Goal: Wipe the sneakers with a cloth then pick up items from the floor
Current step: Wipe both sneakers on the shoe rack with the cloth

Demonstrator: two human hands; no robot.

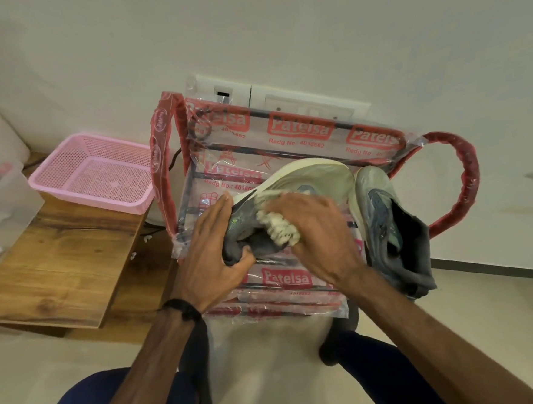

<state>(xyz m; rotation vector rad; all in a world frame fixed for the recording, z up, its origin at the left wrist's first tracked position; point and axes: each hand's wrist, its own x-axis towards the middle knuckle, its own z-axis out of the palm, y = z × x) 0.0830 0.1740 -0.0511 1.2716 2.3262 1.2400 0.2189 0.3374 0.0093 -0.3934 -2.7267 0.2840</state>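
A grey-blue sneaker [308, 180] with a pale cream sole lies tilted on its side over a plastic-wrapped rack. My left hand [213, 253] grips its heel and collar from the left. My right hand [311, 230] holds a bunched off-white cloth [279, 229] and presses it against the sneaker's upper. The second sneaker [386, 221] stands to the right on the same rack, its sole facing left and its dark collar toward me, untouched.
The rack [295, 278] has red handles and printed clear plastic, and stands against a white wall with a switch panel [309, 104]. A pink mesh basket [96, 172] and a clear plastic box [0, 201] sit on a low wooden table [65, 272] at left.
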